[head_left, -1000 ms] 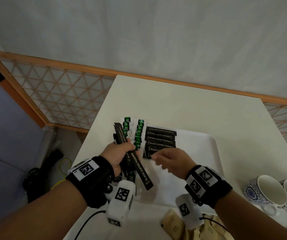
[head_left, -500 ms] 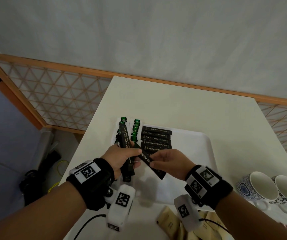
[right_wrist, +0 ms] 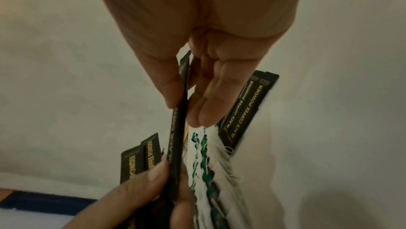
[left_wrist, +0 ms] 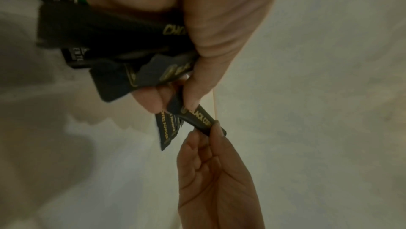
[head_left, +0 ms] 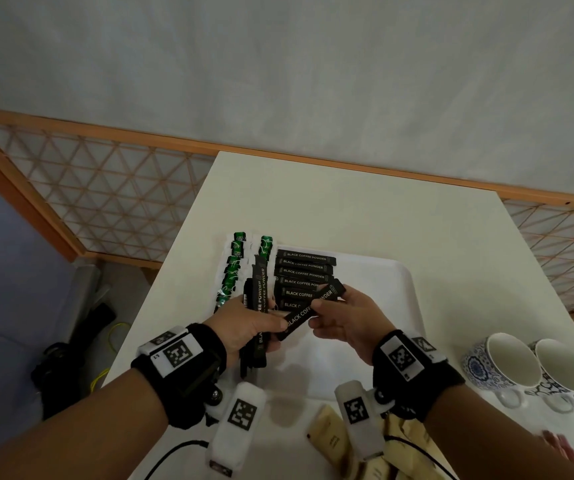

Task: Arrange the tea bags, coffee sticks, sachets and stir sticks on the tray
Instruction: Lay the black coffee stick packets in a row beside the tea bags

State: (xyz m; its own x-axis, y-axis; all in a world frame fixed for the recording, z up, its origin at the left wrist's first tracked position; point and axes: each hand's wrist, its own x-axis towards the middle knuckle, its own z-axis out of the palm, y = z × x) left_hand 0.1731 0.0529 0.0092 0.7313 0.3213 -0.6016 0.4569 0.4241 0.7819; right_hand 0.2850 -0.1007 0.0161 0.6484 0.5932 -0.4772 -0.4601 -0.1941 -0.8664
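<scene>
My left hand point(head_left: 256, 322) grips a bundle of black coffee sticks point(head_left: 258, 299) above the near left part of the white tray point(head_left: 391, 306). My right hand point(head_left: 327, 306) pinches a single coffee stick point(head_left: 313, 308) that lies slantwise between the hands, and the left thumb still touches its near end. In the right wrist view the thumb and fingers point(right_wrist: 171, 92) clamp this stick point(right_wrist: 177, 137). A row of coffee sticks point(head_left: 304, 271) lies flat on the tray. Green tea bags point(head_left: 233, 268) sit in two lines left of it.
Beige sachets point(head_left: 330, 438) lie on the table near my right wrist. Patterned cups point(head_left: 510, 365) stand at the right edge. A wooden lattice screen point(head_left: 105, 195) runs behind and left of the table, whose left edge is close to my left arm.
My right hand came off the row, took one stick from the left hand's bundle and swung its far end up toward the row. The left hand has stayed almost still.
</scene>
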